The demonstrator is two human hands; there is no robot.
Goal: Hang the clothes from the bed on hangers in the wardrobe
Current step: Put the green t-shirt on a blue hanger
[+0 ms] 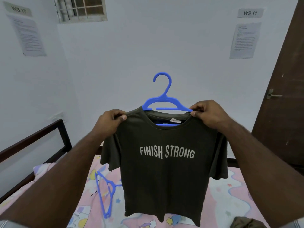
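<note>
A dark olive T-shirt printed "FINISH STRONG" hangs in the air over the bed, front towards me. A blue plastic hanger sits inside its neck, hook pointing up; its left arm is hidden under the fabric. My left hand pinches the shirt's left shoulder. My right hand pinches the right shoulder together with the hanger's right arm.
More blue hangers lie on the pink patterned bed sheet. Another dark garment lies at the bottom right. A dark bed frame runs along the left wall. A brown door stands at the right.
</note>
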